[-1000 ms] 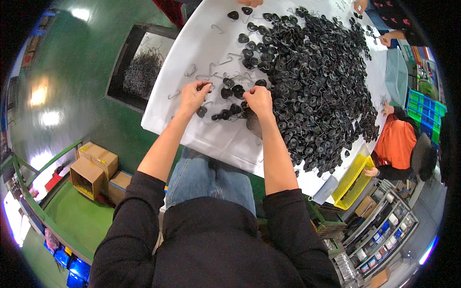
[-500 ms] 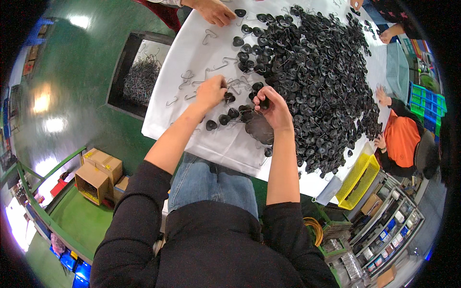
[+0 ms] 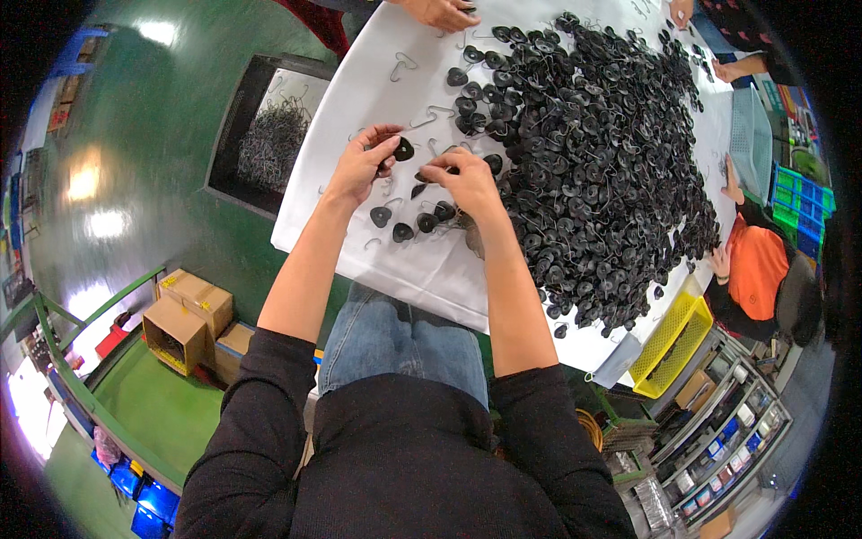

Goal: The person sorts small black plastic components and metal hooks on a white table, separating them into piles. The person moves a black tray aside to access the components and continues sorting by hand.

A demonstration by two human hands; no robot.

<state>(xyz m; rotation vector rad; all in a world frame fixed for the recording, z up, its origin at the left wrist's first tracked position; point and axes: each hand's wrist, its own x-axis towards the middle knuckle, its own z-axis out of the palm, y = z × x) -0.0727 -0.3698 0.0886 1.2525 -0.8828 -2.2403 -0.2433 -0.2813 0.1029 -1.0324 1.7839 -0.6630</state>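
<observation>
Above the white table (image 3: 395,260) near its front edge, the left hand (image 3: 364,166) is pinching a black heart-shaped piece (image 3: 404,149), the right hand (image 3: 462,180) is gripping something indistinct just beside it, while bare cloth is lying left of the black pile (image 3: 593,153).

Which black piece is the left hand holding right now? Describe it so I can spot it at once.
Start at the white table, near its edge by the person. The left hand pinches a black heart-shaped piece at its fingertips. Unlike the loose pieces lying below, it is lifted off the sheet.
</observation>
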